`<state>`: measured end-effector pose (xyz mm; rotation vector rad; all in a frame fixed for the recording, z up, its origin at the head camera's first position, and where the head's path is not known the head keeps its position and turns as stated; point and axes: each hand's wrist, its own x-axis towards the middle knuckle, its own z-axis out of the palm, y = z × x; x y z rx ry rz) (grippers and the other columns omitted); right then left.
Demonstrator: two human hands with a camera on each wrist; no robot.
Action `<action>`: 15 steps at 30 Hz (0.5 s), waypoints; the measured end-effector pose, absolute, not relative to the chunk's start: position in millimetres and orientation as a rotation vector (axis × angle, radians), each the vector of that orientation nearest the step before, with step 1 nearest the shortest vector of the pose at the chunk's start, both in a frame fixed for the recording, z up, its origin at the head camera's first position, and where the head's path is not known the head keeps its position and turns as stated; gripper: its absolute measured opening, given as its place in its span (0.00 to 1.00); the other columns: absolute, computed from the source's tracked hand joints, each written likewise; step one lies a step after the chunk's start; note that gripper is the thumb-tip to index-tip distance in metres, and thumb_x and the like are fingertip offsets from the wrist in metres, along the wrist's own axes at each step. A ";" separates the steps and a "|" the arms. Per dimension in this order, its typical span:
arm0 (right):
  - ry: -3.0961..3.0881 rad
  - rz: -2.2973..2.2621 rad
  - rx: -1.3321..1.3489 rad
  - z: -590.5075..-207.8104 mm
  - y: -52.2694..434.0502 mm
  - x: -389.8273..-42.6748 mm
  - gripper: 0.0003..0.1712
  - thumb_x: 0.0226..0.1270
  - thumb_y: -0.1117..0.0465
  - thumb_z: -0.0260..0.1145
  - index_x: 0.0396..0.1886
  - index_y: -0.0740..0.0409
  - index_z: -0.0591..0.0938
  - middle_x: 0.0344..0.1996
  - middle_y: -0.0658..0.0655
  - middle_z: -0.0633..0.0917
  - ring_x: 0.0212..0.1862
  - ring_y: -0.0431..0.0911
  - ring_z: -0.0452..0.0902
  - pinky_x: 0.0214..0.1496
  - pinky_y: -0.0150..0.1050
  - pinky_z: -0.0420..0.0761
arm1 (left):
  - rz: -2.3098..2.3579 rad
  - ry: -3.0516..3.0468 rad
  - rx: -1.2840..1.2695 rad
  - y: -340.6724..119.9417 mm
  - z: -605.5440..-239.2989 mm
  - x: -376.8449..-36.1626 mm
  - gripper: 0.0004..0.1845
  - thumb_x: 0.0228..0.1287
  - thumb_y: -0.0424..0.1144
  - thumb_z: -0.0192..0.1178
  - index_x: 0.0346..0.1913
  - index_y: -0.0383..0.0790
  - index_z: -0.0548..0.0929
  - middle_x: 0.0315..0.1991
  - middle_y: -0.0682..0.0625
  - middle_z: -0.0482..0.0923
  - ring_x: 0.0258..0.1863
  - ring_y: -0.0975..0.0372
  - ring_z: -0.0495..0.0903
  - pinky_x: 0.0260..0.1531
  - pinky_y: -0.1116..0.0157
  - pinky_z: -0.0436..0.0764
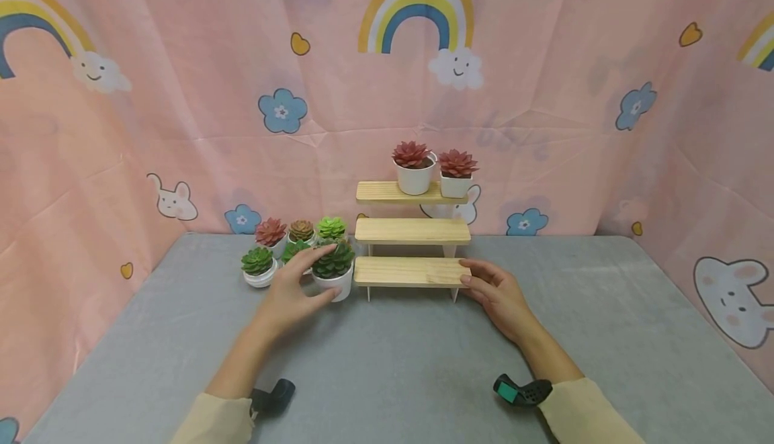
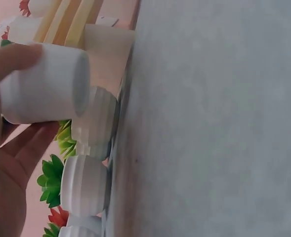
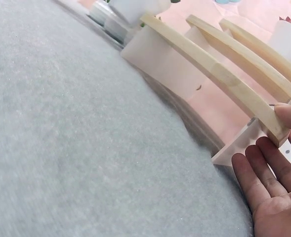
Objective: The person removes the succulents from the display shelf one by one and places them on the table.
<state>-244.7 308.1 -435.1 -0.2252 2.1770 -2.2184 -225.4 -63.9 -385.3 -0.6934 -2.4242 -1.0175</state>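
Observation:
My left hand (image 1: pixel 291 294) holds a potted succulent (image 1: pixel 334 264) with dark green leaves, thumb and fingers around its white pot (image 2: pixel 49 86). In the left wrist view the pot's base shows raised off the grey tabletop. It hangs just left of a three-step wooden plant stand (image 1: pixel 411 272) with pale side supports. At the stand's right end, my right hand (image 1: pixel 505 301) grips the lowest board (image 3: pixel 214 71), thumb on top and fingers below. Two red succulents in white pots, one round (image 1: pixel 414 176) and one squarer (image 1: pixel 456 185), stand on the top board.
Behind and left of my left hand, several small potted succulents cluster on the table: a red one (image 1: pixel 271 233), a brown one (image 1: pixel 301 230), a bright green one (image 1: pixel 331 227) and a green one (image 1: pixel 257 262). A pink patterned cloth (image 1: pixel 338 95) hangs behind the grey table (image 1: pixel 411 363).

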 end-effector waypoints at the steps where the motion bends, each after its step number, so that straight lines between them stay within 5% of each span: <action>1: 2.177 -2.218 -0.225 -435.2 308.1 -244.7 0.31 0.74 0.61 0.63 0.69 0.73 0.68 0.62 0.60 0.74 0.54 0.35 0.78 0.54 0.27 0.83 | -1.002 -2.431 -0.692 -63.6 -386.5 -225.8 0.39 0.52 0.36 0.78 0.69 0.50 0.76 0.64 0.43 0.78 0.63 0.49 0.78 0.51 0.54 0.87; 15: 2.173 -2.223 -0.253 -437.2 309.1 -245.1 0.30 0.75 0.61 0.63 0.69 0.73 0.69 0.57 0.52 0.76 0.54 0.34 0.78 0.54 0.27 0.83 | -1.022 -2.511 -0.649 -64.0 -401.4 -228.9 0.37 0.51 0.31 0.77 0.67 0.49 0.78 0.67 0.37 0.75 0.69 0.44 0.73 0.55 0.55 0.85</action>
